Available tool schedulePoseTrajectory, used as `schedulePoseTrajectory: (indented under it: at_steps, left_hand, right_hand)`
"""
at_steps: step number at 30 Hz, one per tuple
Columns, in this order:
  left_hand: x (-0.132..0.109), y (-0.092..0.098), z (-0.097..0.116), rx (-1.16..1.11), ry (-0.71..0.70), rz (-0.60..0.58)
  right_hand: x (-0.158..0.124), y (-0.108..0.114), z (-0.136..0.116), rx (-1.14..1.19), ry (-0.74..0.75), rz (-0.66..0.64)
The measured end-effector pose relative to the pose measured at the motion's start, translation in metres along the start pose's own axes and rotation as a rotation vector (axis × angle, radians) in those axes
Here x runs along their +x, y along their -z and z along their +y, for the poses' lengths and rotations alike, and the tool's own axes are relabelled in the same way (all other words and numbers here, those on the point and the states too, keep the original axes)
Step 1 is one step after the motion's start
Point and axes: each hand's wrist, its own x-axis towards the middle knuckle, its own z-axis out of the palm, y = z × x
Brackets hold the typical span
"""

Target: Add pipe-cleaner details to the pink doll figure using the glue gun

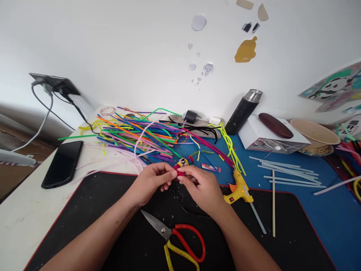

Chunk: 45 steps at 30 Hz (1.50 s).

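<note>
My left hand (153, 180) and my right hand (201, 186) meet above the black mat (84, 210). Between their fingertips they pinch a small red and pink pipe-cleaner piece (181, 170) with a bit of yellow on top. Both hands have their fingers closed on it. Just behind the hands lies a big pile of coloured pipe cleaners (141, 135). Red-handled scissors (180, 237) lie on the mat below my hands, blades pointing left. A yellow glue gun (239, 186) rests to the right of my right hand.
A black phone (62, 163) lies at the left on the white table. A black flask (244, 111), a white box (270, 137) and a paper bowl (316, 135) stand at the back right. Clear glue sticks (290, 171) and a thin wooden stick (273, 203) lie on the blue mat.
</note>
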Motion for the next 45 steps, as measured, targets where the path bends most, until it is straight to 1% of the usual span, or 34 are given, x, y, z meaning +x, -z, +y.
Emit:
schedulePoseTrajectory:
  at_steps: [2, 4, 8, 14, 17, 22, 25, 28, 31, 35, 40, 45]
  left_hand:
    - [0.0002, 0.0019, -0.0009, -0.001, -0.034, -0.028]
    - [-0.0001, 0.0026, -0.0012, 0.015, -0.111, -0.037]
    - [-0.0027, 0.0001, -0.001, 0.079, -0.27, 0.002]
    - [-0.0053, -0.0018, -0.0033, 0.222, -0.356, 0.031]
    - [-0.0043, -0.0015, -0.0046, 0.243, -0.361, 0.04]
    - [-0.0029, -0.0027, -0.0054, 0.177, -0.304, 0.051]
    - [-0.0031, -0.0036, -0.0059, 0.179, -0.286, 0.071]
    - [-0.0042, -0.0042, -0.0059, 0.243, -0.33, 0.097]
    - [-0.0053, -0.0044, -0.0052, 0.291, -0.367, 0.098]
    - [-0.0059, -0.0038, -0.0047, 0.338, -0.37, 0.102]
    - [-0.0062, -0.0036, -0.005, 0.385, -0.388, 0.11]
    - [-0.0069, -0.0025, -0.0048, 0.443, -0.412, 0.112]
  right_hand:
    - [0.0003, 0.001, -0.001, -0.006, -0.012, -0.006]
    - [0.0005, 0.002, -0.0023, 0.024, -0.033, -0.001]
    - [0.0006, 0.003, -0.0026, 0.083, -0.063, 0.023]
    - [-0.0003, 0.0017, -0.0007, 0.065, -0.075, 0.023]
    - [0.0001, 0.0012, -0.0014, 0.083, -0.079, 0.011]
    - [0.0006, 0.001, -0.0005, 0.083, -0.059, 0.008]
    - [0.0004, 0.001, 0.0007, 0.07, -0.06, 0.008]
    - [0.0002, 0.0013, 0.0005, 0.079, -0.06, 0.006]
    - [0.0004, 0.0024, -0.001, 0.059, -0.041, 0.008]
    - [0.0008, 0.0044, -0.0028, 0.036, -0.054, -0.009]
    - [0.0011, 0.0049, -0.0028, 0.072, -0.079, -0.033]
    - [0.0013, 0.0052, -0.0011, 0.048, -0.065, -0.04]
